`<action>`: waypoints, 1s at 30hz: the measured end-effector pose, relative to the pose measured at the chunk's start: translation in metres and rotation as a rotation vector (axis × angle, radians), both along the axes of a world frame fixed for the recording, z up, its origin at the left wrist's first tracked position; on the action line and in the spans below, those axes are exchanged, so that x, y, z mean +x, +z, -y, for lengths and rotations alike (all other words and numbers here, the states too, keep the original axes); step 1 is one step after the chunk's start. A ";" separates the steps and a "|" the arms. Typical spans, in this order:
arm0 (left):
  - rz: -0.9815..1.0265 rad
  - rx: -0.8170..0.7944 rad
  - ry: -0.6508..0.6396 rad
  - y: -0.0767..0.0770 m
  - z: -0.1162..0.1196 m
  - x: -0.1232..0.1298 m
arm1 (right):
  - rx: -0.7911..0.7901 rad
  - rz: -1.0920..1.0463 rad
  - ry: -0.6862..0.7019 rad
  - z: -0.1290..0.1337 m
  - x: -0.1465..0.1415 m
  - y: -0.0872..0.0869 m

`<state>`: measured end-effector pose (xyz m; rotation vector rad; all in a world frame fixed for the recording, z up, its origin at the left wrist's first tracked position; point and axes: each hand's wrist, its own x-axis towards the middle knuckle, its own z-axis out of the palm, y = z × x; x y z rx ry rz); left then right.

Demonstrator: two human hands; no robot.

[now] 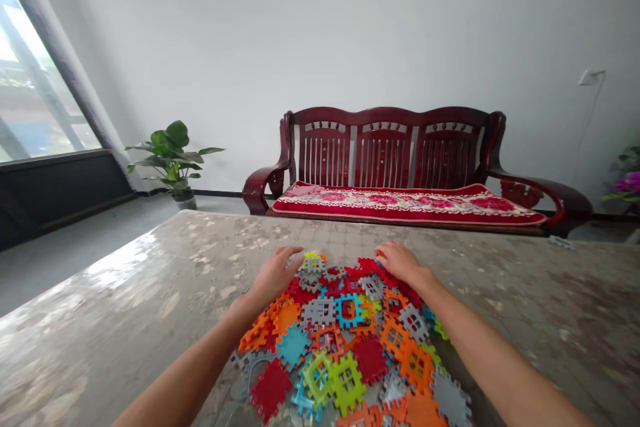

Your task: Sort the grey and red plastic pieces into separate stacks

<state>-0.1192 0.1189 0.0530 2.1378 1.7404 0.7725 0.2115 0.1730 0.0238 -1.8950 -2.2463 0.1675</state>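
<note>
A heap of interlocking plastic tiles [345, 310] in red, orange, grey, blue and lime green lies between my forearms. My left hand [279, 272] is at its far left side, fingers stretched out and apart. Just right of those fingertips sits a small cluster of grey and yellow-green tiles [314, 262]. On the far right of the heap, my right hand [400, 261] curls its fingers down at a small orange tile [380, 255], partly hidden by them. Red tiles [367, 267] lie beside and under that hand. Nearer to me are lime window-shaped tiles [347, 383] and a dark red square tile [271, 389].
The heap rests on a table with a patterned, glossy cover [125, 320]. One grey tile [563, 242] lies apart near the far right edge. Beyond the table stands a wooden bench [383, 153] with a red floral cushion [410, 203]. A potted plant [173, 157] is at the left.
</note>
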 end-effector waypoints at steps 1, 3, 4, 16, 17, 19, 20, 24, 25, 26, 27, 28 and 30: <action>-0.081 -0.021 0.066 -0.003 0.006 -0.010 | 0.008 -0.024 -0.019 0.000 0.001 -0.001; -0.216 -0.069 0.185 -0.009 0.019 -0.025 | 0.022 -0.085 -0.079 -0.001 0.005 -0.003; -0.262 -0.090 0.216 -0.013 0.025 -0.030 | 0.027 -0.124 -0.115 -0.002 0.007 -0.003; -0.210 -0.081 0.215 -0.030 0.040 -0.018 | 0.090 -0.833 -0.212 0.026 0.023 0.028; -0.198 -0.045 0.205 -0.028 0.044 -0.015 | 0.087 -0.870 -0.174 0.037 0.022 0.030; -0.199 0.044 0.121 -0.022 0.057 -0.008 | 0.066 -0.940 -0.025 0.066 0.023 0.030; -0.208 0.077 0.035 -0.019 0.068 -0.004 | 0.039 -0.903 0.058 0.084 0.023 0.027; -0.253 0.051 -0.373 -0.017 0.124 0.024 | 0.018 -0.524 0.284 0.160 0.020 0.002; -0.262 0.031 -0.463 -0.020 0.136 0.032 | 0.042 -0.417 0.295 0.176 0.018 -0.005; -0.273 0.012 -0.544 -0.025 0.147 0.041 | 0.062 -0.320 0.303 0.188 0.015 -0.012; -0.291 -0.010 -0.612 -0.030 0.155 0.049 | 0.085 -0.249 0.307 0.197 0.012 -0.018; -0.312 -0.023 -0.648 -0.036 0.160 0.057 | 0.107 -0.200 0.304 0.202 0.008 -0.022; -0.339 -0.023 -0.656 -0.046 0.162 0.070 | 0.150 -0.146 0.284 0.203 -0.001 -0.026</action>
